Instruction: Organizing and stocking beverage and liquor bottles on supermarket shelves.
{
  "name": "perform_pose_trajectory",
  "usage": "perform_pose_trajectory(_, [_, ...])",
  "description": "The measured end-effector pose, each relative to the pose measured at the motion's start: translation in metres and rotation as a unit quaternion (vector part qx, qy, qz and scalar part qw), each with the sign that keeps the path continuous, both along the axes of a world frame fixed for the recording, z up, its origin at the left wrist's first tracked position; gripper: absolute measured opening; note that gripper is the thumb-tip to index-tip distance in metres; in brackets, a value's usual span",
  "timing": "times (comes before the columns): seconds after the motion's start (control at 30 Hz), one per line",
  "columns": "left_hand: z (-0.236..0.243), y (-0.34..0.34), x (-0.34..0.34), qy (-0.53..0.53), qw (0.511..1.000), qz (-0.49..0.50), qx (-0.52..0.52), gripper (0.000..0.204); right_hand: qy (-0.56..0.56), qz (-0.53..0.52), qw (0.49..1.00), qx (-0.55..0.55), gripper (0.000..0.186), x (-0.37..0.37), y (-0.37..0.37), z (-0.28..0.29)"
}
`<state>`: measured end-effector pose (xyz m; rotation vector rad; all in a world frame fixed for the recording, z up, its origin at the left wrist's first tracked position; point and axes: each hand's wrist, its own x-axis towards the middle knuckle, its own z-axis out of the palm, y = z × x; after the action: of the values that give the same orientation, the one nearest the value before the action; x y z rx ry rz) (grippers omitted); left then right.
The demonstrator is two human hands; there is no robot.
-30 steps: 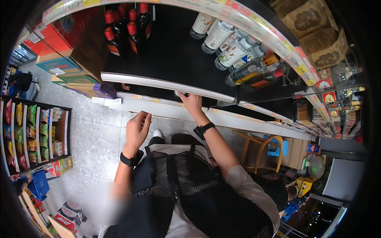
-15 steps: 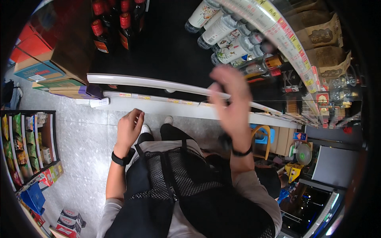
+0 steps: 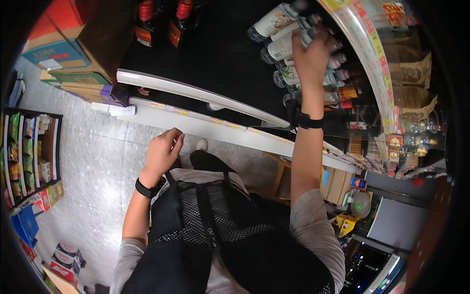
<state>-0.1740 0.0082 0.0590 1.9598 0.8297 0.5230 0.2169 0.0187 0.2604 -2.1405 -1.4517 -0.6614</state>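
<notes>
My right hand (image 3: pixel 313 59) reaches over a row of clear bottles (image 3: pixel 269 24) with white, patterned labels, lying tilted on the dark shelf. Its thumb and fingers curl round the neck end of one clear bottle (image 3: pixel 306 37); the fingertips are partly hidden. Below it lie a dark bottle with a gold neck (image 3: pixel 348 91) and more clear bottles. My left hand (image 3: pixel 165 151) hangs in front of the shelf, fingers loosely curled together, with nothing visible in it. Each wrist wears a black band.
A white shelf edge (image 3: pixel 196 93) crosses in front of me, above a lower price-label strip (image 3: pixel 210 119). Red-capped dark bottles (image 3: pixel 181 24) stand at the back. Cartons (image 3: pixel 58 54) are stacked left, near a snack rack (image 3: pixel 29 157). A curved price rail (image 3: pixel 372 54) bounds the right.
My right hand has moved up and over the shelf edge onto the clear bottles. My left hand stays low and loosely curled. The view has shifted slightly.
</notes>
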Motion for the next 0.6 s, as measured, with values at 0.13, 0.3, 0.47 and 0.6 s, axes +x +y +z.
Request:
perform_pose_trajectory(0.13, [-0.011, -0.008, -0.019, 0.001, 0.999, 0.045, -0.003, 0.015, 0.064, 0.076, 0.986, 0.131, 0.065, -0.014, 0.006, -0.018])
perform_pose_trajectory(0.3, [-0.011, -0.012, -0.032, 0.019, 0.997, 0.068, -0.012, 0.014, 0.196, 0.177, 0.951, 0.159, 0.035, -0.036, -0.022, -0.042])
perform_pose_trajectory(0.47, [0.011, -0.012, -0.031, 0.009, 0.997, 0.063, -0.048, 0.03, 0.028, 0.283, 0.936, 0.21, 0.034, -0.102, -0.117, -0.029])
perform_pose_trajectory(0.6, [0.025, -0.017, -0.003, -0.166, 0.979, -0.016, 0.114, 0.062, 0.069, 0.369, 0.92, 0.11, 0.048, -0.152, -0.181, -0.047])
